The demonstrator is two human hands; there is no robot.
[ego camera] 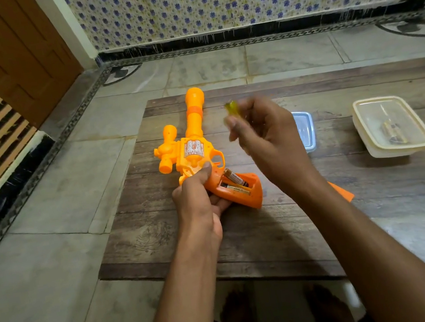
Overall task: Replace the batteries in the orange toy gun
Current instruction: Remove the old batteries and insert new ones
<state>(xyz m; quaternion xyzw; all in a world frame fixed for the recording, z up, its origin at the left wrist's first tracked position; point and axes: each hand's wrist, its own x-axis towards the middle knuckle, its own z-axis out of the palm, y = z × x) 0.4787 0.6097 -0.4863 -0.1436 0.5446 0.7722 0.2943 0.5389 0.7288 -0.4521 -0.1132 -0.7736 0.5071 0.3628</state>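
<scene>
Head view looked down at a wooden table [325, 215] on a tiled floor [56, 269]. Near the middle of the frame lay the orange toy gun [192, 147], with its long barrel pointing up toward the top of the picture. The left hand [198, 199] had its fingers wrapped round the gun's grip, just below the trigger. The grip's little door was off, and two batteries [235, 182] sat inside the open slot. The right hand [263, 136] was raised above the table, to the right of the gun, and looked blurry. Its fingers pinched a small yellow-green thing [231, 107]; what it was could not be told. An orange piece [343, 191] peeked out from under the right arm. At the right side stood a closed plastic box [392, 125] with more batteries inside. A small clear lid [305, 130] lay behind the right hand.
</scene>
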